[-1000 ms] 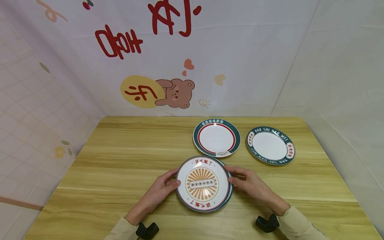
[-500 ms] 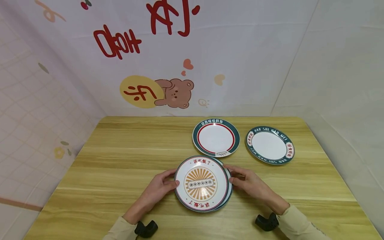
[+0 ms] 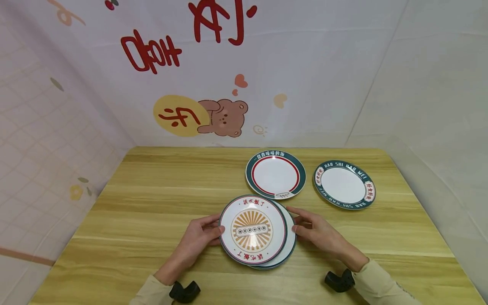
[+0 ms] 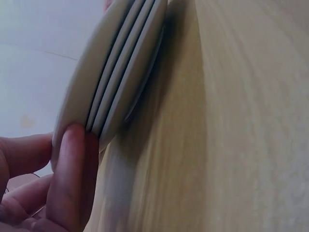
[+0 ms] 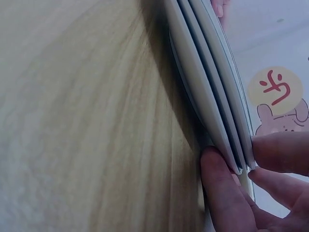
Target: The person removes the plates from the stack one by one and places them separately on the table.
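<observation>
Near the middle of the wood-grain table (image 3: 145, 212), a white sunburst plate (image 3: 252, 229) with red characters around its border lies over the lower plates (image 3: 291, 237), set off toward the left so that a pale crescent with a dark green rim shows along the right side. The wrist views show several rims layered closely together; their exact count is hard to tell.

The left hand (image 3: 196, 237) holds the sunburst plate at its left edge, thumb on the upper face and fingers bent beneath, parted only by the plate's edge. The right hand (image 3: 318, 233) pinches the lower plates at the right, thumb above and a fingertip below, likewise parted only by what it grips.

Just behind the stack sits a green-rimmed plate with a red ring (image 3: 275, 175); farther right, apart from it, is the HAO SHI HAO WEI plate (image 3: 344, 185). Black curved devices (image 3: 184, 292) show at both wrists, beside beige sleeves (image 3: 381, 281). Behind the table hangs a pale backdrop (image 3: 305, 63) with a printed brown bear (image 3: 228, 118) beside a yellow oval (image 3: 181, 115).
</observation>
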